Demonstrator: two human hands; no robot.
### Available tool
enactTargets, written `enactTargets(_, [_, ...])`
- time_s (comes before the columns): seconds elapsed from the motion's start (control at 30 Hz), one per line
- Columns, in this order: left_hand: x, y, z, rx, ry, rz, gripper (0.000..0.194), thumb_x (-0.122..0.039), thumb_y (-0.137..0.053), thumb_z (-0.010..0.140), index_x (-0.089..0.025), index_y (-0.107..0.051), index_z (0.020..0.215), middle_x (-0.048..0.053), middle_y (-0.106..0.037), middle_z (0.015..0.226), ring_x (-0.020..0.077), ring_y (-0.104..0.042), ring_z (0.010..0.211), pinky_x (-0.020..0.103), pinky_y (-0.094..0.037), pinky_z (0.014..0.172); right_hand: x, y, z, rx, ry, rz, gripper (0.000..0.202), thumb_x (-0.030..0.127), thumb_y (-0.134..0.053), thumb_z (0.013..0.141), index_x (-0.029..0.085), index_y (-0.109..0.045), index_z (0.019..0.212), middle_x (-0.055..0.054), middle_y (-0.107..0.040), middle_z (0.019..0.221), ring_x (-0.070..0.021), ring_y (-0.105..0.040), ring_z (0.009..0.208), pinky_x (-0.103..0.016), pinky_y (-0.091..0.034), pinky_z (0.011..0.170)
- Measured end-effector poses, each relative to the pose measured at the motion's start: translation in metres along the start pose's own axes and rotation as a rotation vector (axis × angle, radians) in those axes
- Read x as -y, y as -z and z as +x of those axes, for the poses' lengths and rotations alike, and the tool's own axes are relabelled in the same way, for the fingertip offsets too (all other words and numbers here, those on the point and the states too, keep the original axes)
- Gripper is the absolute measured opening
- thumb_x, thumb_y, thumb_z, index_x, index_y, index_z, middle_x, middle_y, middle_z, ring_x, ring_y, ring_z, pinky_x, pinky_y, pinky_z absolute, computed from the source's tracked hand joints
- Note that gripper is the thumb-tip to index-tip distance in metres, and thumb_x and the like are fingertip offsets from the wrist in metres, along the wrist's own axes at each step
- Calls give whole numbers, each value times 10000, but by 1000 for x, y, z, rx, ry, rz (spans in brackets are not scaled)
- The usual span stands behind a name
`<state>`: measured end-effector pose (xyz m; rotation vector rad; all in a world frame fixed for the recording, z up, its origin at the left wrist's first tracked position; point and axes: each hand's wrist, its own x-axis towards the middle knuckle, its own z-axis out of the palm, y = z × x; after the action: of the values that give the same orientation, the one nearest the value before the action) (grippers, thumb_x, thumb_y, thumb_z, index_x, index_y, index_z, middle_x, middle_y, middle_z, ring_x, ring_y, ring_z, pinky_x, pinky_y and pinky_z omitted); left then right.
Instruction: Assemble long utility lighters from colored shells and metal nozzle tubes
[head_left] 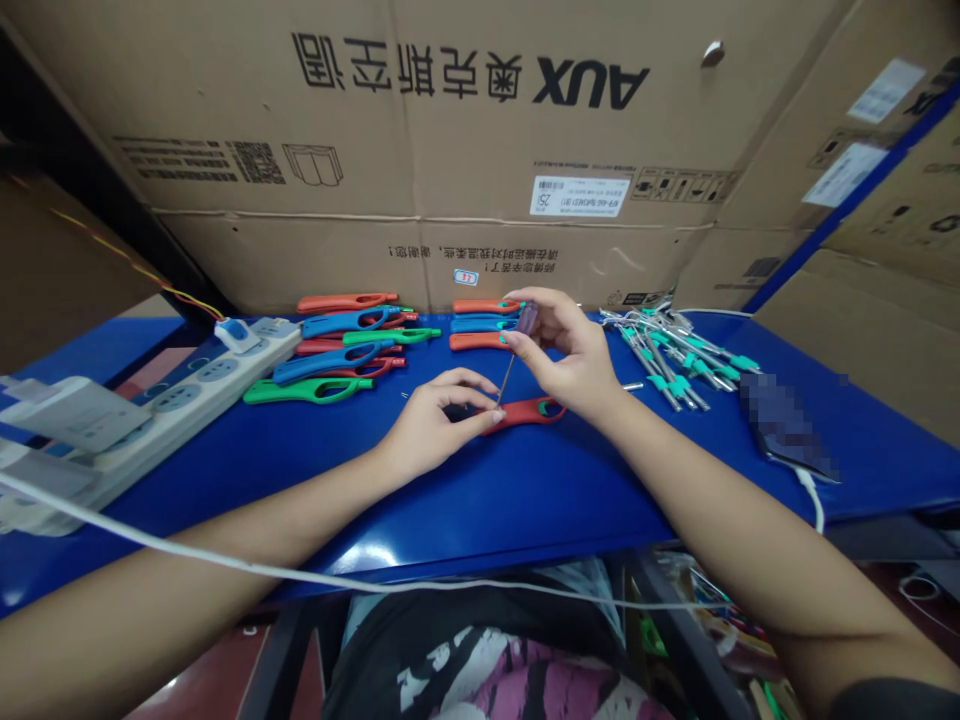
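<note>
My right hand (574, 350) is closed around the purple handle of a screwdriver (527, 320), which leans with its thin shaft pointing down and left. The shaft's tip meets the left end of a red lighter casing (525, 413) lying on the blue table. My left hand (439, 425) is closed at that end, thumb and fingertip pressed together beside the tip and on the casing. Something dark shows beneath its fingers, too covered to name. Just behind my right hand lie orange casings (476, 341) and a blue casing (480, 324), partly hidden by its fingers.
Several green, blue and red casings (322, 390) are piled at the left, beside a white power strip (217, 370). Metal lighter tubes with teal parts (675, 360) lie at the right, near a phone (787, 430). A white cable (337, 580) crosses in front; cardboard (420, 180) stands behind.
</note>
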<state>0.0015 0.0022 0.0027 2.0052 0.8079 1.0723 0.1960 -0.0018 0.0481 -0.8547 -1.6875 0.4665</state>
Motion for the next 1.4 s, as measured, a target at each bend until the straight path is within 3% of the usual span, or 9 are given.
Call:
enactTargets(0.1, [1,1,0,3,-1,25,150,-377,-753,793,-233,-793,799,76,-705,1034,233,-660,983,391,-526,917,0,0,-3,-7,48,-78,364,408,-661,890,288,-615,1230,-26,-644,849,-166,-570,664,-336,-543,670])
enactTargets(0.33, [3,2,1,23,-38,52,166,-374,-739,815,-214,-777,792,83,-713,1034,243,-667,1015,415,-511,965,2,0,-4,142,94,-29,481,389,-578,935,268,-505,1395,-73,-677,1119,-182,-660,835,-335,-579,758])
enactTargets(0.4, [3,2,1,61,-44,68,196,-389,-748,809,-212,-770,890,83,-716,1067,243,-669,1031,409,-513,972,2,-1,-5,126,100,-58,472,384,-578,935,268,-509,1388,-73,-675,1154,-178,-661,847,-330,-582,770])
enactTargets(0.57, [6,3,-1,167,-6,270,546,-426,-804,730,-223,-664,1216,93,-691,1226,277,-640,1121,445,-503,1002,-3,-4,-7,81,153,-155,462,383,-573,941,286,-513,1388,-62,-669,1190,-163,-639,808,-305,-574,718])
enactTargets(0.9, [1,5,0,225,-87,383,324,-204,-687,786,-214,-705,1110,44,-747,1052,231,-683,959,352,-522,884,-6,-11,-12,64,228,-254,462,342,-547,959,294,-492,1415,-51,-672,1155,-160,-624,760,-319,-566,744])
enactTargets(1.4, [1,6,0,251,-125,401,267,-220,-684,813,-207,-689,1080,33,-740,1016,226,-666,930,341,-493,838,-10,-10,-11,162,247,-272,458,347,-519,969,259,-480,1416,-73,-668,1233,-174,-662,834,-335,-577,781])
